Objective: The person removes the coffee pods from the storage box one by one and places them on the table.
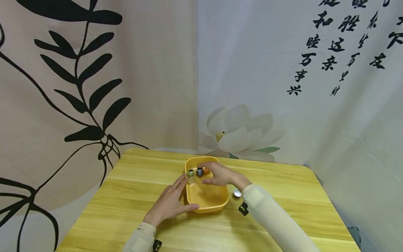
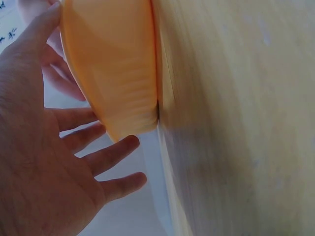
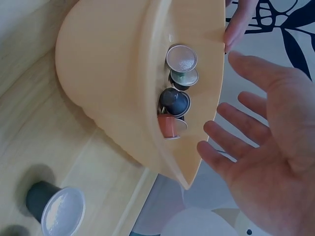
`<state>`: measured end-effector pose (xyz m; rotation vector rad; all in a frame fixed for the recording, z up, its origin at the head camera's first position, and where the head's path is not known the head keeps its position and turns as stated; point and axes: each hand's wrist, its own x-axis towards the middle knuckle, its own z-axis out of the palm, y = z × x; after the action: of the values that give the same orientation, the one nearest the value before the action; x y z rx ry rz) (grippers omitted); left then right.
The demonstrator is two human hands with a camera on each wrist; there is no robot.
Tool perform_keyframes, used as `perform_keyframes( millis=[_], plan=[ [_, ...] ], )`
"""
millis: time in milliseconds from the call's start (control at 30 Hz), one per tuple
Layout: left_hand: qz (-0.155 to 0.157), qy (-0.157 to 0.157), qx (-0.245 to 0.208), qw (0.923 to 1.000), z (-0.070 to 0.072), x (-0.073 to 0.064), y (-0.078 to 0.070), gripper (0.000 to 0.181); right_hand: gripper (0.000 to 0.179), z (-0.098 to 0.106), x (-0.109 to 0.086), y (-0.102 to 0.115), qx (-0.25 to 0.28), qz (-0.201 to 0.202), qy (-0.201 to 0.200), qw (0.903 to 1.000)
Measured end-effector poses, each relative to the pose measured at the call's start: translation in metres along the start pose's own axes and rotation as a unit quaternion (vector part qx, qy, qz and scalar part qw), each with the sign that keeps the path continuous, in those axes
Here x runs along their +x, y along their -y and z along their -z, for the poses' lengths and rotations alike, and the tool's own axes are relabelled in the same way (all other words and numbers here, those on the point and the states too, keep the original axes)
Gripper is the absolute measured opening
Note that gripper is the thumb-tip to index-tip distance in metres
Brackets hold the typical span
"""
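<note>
A yellow-orange plastic bin (image 1: pixel 207 196) stands on the wooden table. Several coffee capsules lie together at its far end, among them a dark blue one (image 3: pixel 174 102), an orange one (image 3: pixel 167 126) and one with its pale lid up (image 3: pixel 181 58). My left hand (image 1: pixel 171 203) steadies the bin, thumb at the near rim and spread fingers along the left side. Over the bin's far right part hovers my right hand (image 1: pixel 220 174), its fingers loosely extended above the capsules and nothing in its grasp. A dark capsule with a silver lid (image 1: pixel 237 193) lies outside the bin, on its right.
The table (image 1: pixel 283 210) extends on both sides of the bin. Behind its far edge hangs a printed cloth (image 1: pixel 163 87) with leaves, a lotus and black characters. A dark object (image 3: pixel 15 231) shows at the lower left corner of the right wrist view.
</note>
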<state>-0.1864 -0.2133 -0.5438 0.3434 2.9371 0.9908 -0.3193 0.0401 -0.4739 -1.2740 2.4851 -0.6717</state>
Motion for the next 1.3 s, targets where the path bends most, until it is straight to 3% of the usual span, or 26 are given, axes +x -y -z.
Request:
perform_keyframes(
  millis=[133, 600, 867, 1067, 1300],
  plan=[
    [0.000, 0.002, 0.002, 1.0000, -0.001, 0.000, 0.001, 0.124, 0.063, -0.004, 0.006, -0.001, 0.019, -0.006, 0.014, 0.9997],
    [-0.007, -0.002, 0.004, 1.0000, -0.001, -0.001, 0.002, 0.123, 0.047, -0.016, 0.026, -0.001, 0.010, 0.019, 0.051, 0.9985],
    [-0.005, 0.001, 0.007, 1.0000, -0.001, -0.001, 0.000, 0.123, 0.049, -0.023, 0.033, 0.002, 0.001, -0.010, 0.066, 0.9978],
    [-0.001, 0.004, 0.013, 0.9999, -0.001, 0.000, 0.000, 0.126, 0.053, -0.027, 0.036, 0.003, -0.004, -0.009, 0.076, 0.9970],
    [-0.001, 0.003, 0.011, 0.9999, -0.001, 0.000, 0.000, 0.126, 0.053, -0.031, 0.038, 0.002, 0.024, -0.019, 0.075, 0.9967]
  ],
)
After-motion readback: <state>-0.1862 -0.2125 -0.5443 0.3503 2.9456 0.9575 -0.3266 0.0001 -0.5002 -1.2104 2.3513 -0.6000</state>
